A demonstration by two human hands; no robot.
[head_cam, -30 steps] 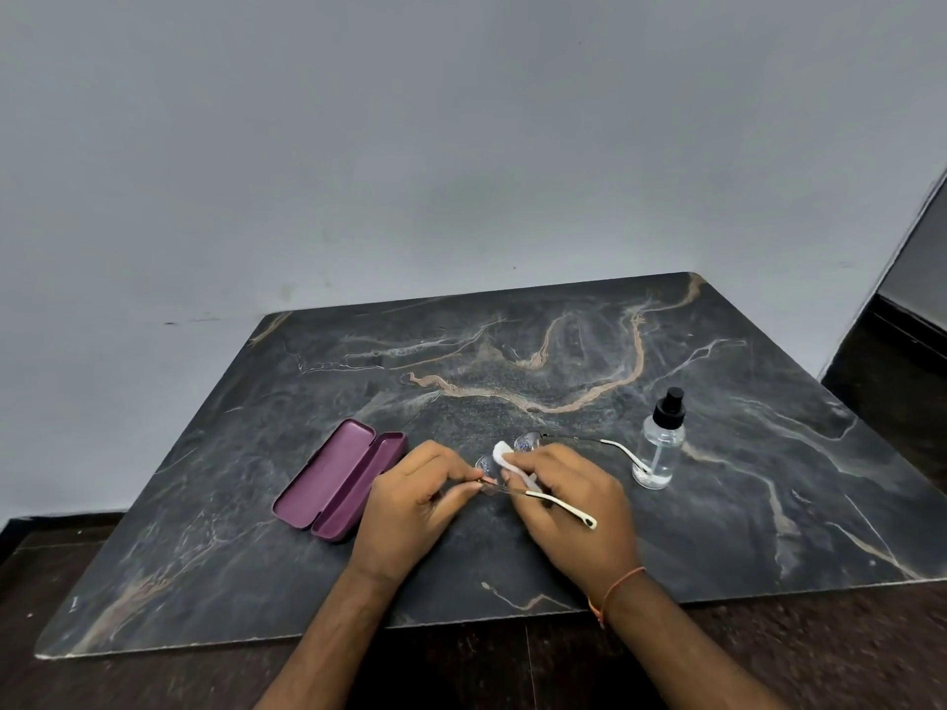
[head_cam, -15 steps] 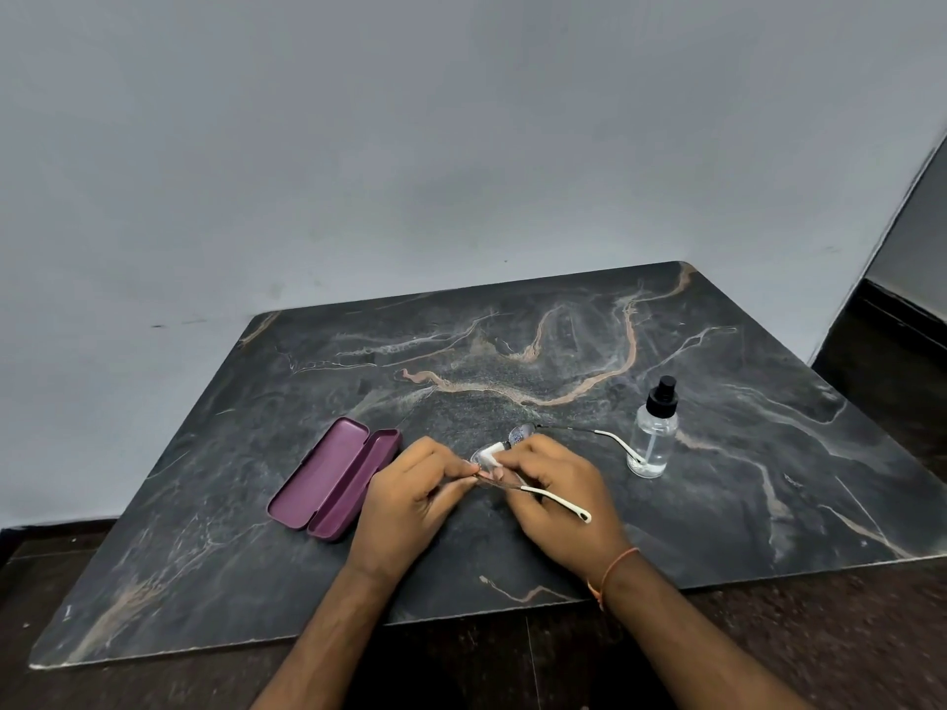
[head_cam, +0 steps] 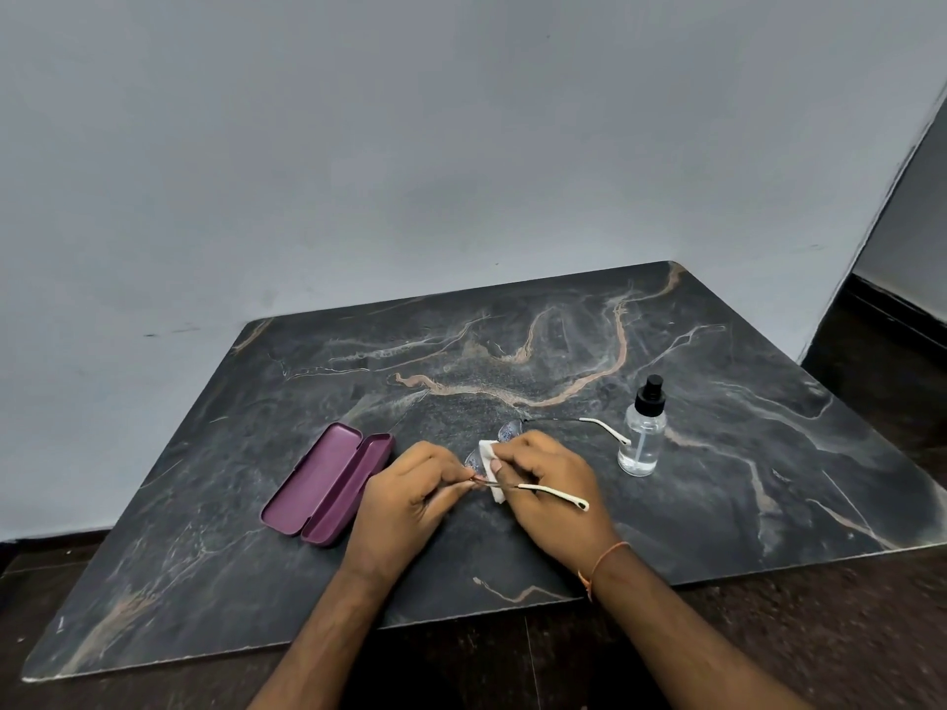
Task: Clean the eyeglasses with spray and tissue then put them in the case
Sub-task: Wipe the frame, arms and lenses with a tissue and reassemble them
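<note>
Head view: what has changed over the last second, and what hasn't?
The right hand has shifted the white tissue on the near lens of the eyeglasses, now showing more of it. Nothing was taken up or released. The left hand still pinches the frame; the open case and spray bottle stayed put.

Much of the eyeglasses [head_cam: 510,432] is covered by the right hand [head_cam: 551,484] and tissue [head_cam: 491,461]; the lenses are too small to be judged.
</note>
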